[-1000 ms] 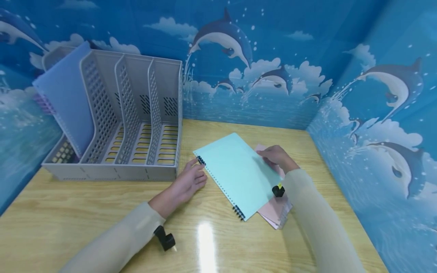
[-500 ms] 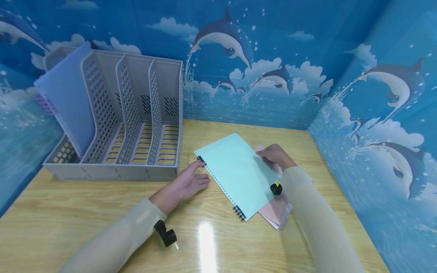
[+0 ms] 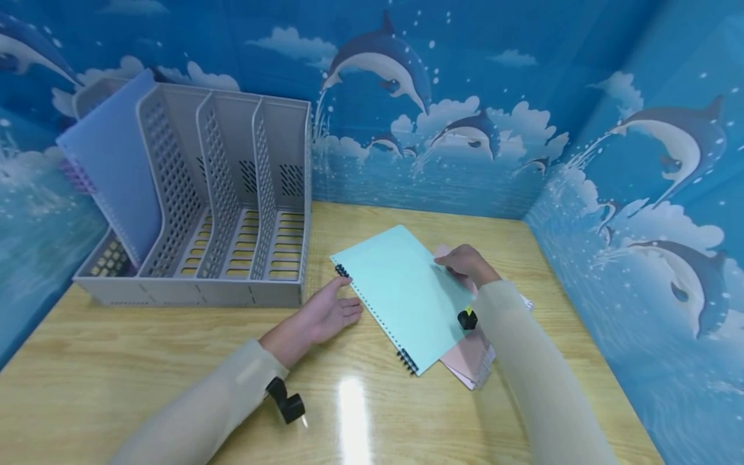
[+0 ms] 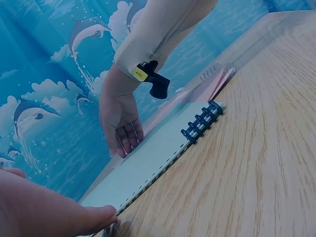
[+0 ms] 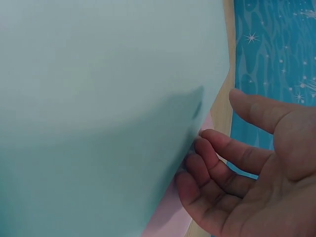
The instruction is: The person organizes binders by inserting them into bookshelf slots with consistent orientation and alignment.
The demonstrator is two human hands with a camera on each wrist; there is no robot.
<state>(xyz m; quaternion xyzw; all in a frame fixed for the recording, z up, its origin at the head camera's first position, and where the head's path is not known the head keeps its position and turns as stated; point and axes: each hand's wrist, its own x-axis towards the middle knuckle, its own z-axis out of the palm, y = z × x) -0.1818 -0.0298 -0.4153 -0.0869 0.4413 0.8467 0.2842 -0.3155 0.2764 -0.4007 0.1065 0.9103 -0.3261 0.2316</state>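
Observation:
A mint-green notebook (image 3: 407,297) with black ring binding lies slanted on the table, overlapping pink notebooks (image 3: 467,356). Beside its bound edge is my left hand (image 3: 327,314), fingers extended and thumb at the upper rings. In the left wrist view that thumb (image 4: 101,216) meets the spine edge. My right hand (image 3: 465,263) is at the opposite edge. From the right wrist view, its bent fingertips (image 5: 187,185) touch the green cover's edge above the pink one, while the thumb (image 5: 247,106) stands apart from it.
On the left stands a grey file rack (image 3: 200,294) with several slots; a blue notebook (image 3: 119,171) leans in its leftmost one. A dolphin-print curtain (image 3: 418,174) borders the wooden table (image 3: 203,349) at the back and right.
My left hand's fingers have straightened, and the hand has shifted slightly right toward the spine. The right hand stays almost where it was; the green notebook lies as before.

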